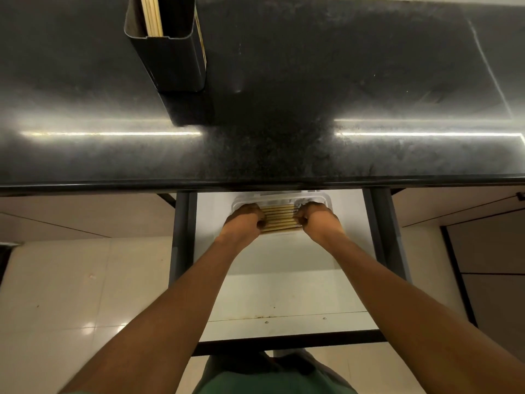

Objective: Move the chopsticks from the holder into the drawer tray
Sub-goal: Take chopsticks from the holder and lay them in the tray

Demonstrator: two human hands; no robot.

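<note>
A dark rectangular holder (173,61) stands on the black counter at upper left, with a few pale wooden chopsticks (152,15) still upright inside it. Below the counter edge, an open white drawer (281,297) holds a white tray (279,198). Several chopsticks (279,218) lie side by side across the tray. My left hand (245,220) is curled over their left ends and my right hand (316,218) over their right ends. The tray's far part is hidden under the counter edge.
The glossy black counter (312,109) fills the upper half of the view, its front edge overhanging the drawer. Dark drawer rails (181,237) run along both sides. Pale floor tiles and cabinet fronts lie to the left and right.
</note>
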